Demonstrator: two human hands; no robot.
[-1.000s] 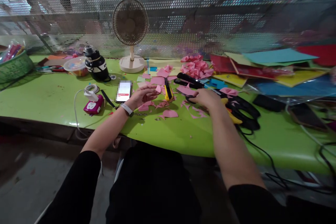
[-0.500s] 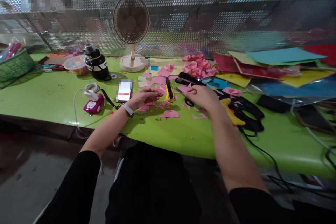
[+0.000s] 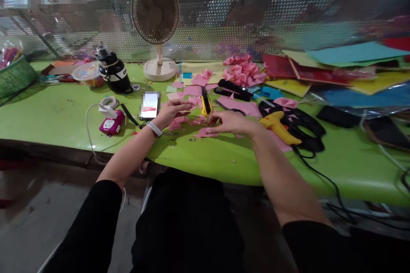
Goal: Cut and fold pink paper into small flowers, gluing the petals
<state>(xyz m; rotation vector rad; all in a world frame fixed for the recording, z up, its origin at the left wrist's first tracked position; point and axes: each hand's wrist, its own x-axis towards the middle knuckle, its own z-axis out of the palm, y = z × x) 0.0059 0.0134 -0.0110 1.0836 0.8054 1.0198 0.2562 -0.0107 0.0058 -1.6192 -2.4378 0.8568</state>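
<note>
My left hand [image 3: 173, 111], with a pale watch band at the wrist, is over the pink paper scraps [image 3: 177, 123]. Its fingers are pressed together; what they hold, if anything, is too small to make out. My right hand [image 3: 230, 123] has thumb and forefinger apart, the thumb at a cut pink paper piece [image 3: 206, 132] on the table. Between the hands lies a yellow and black utility knife [image 3: 206, 103]. Scissors [image 3: 224, 105] lie just beyond my right hand, partly hidden by it. Behind them is a black stapler [image 3: 235, 90].
A yellow glue gun [image 3: 280, 128] with a cord rests right of my hand. Folded pink paper pieces [image 3: 245, 70] are heaped at the back, beside coloured sheets [image 3: 352, 57]. A phone [image 3: 150, 106], purple socket block [image 3: 112, 123], black bottle [image 3: 112, 70] and fan [image 3: 156, 10] stand leftward.
My right hand has left the scissors, which now lie on the table, and moved left and nearer to the pink piece. The view has tilted slightly down.
</note>
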